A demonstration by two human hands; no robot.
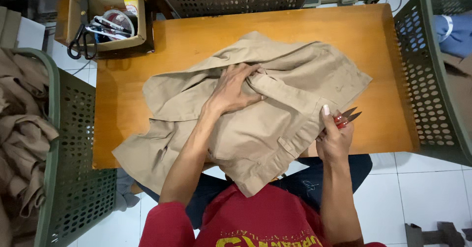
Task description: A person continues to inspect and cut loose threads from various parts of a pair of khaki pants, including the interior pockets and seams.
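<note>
One khaki garment (pixel 275 124), of woven cloth, is spread crumpled over the middle of the wooden desk (pixel 196 40), its lower edge hanging off the near side onto the person's lap. It is judged light, soft and limp, not slippery and not fragile; folds are expected to shift when pulled, so hold is best taken at a stitched edge, cuff or collar, where the layers are thicker. The left hand (pixel 235 87) is laid on the centre of the cloth, fingers curled and gripping a bunched fold. The right hand (pixel 335 138) is closed at the garment's right edge, with a small red-handled thread snip (pixel 346 117) held in it, blades pointing away. A cardboard box (pixel 105 18) with black scissors (pixel 81 30) is set at the desk's far left corner. Green perforated baskets (pixel 73 178) are placed at both sides, the left one filled with similar khaki cloth.
</note>
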